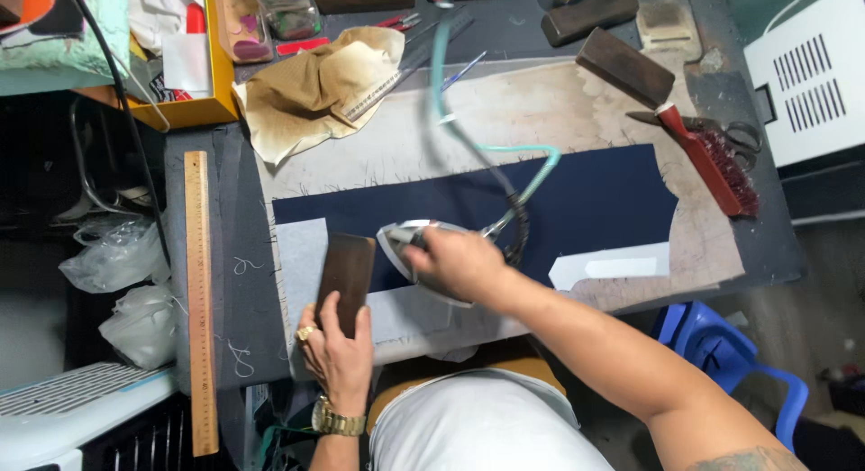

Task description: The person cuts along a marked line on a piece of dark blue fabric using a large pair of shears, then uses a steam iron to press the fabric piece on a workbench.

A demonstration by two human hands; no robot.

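Observation:
A long piece of navy fabric (pixel 595 201) lies flat on the padded work table, with pale interfacing (pixel 302 255) at its left end and near edge. My right hand (pixel 459 262) grips the handle of a steam iron (pixel 401 241) resting on the fabric; a teal hose and dark cord (pixel 505 178) rise from it. My left hand (pixel 338 349), with a ring and a gold watch, presses a dark wooden block (pixel 345 273) down on the pale strip just left of the iron.
A wooden ruler (pixel 198 300) lies along the table's left edge. At the back are a tan cloth (pixel 311 88), more wooden blocks (pixel 624 66), a red-handled brush (pixel 712 160), scissors (pixel 743 138) and a yellow box (pixel 194 106). A blue stool (pixel 730 354) stands right.

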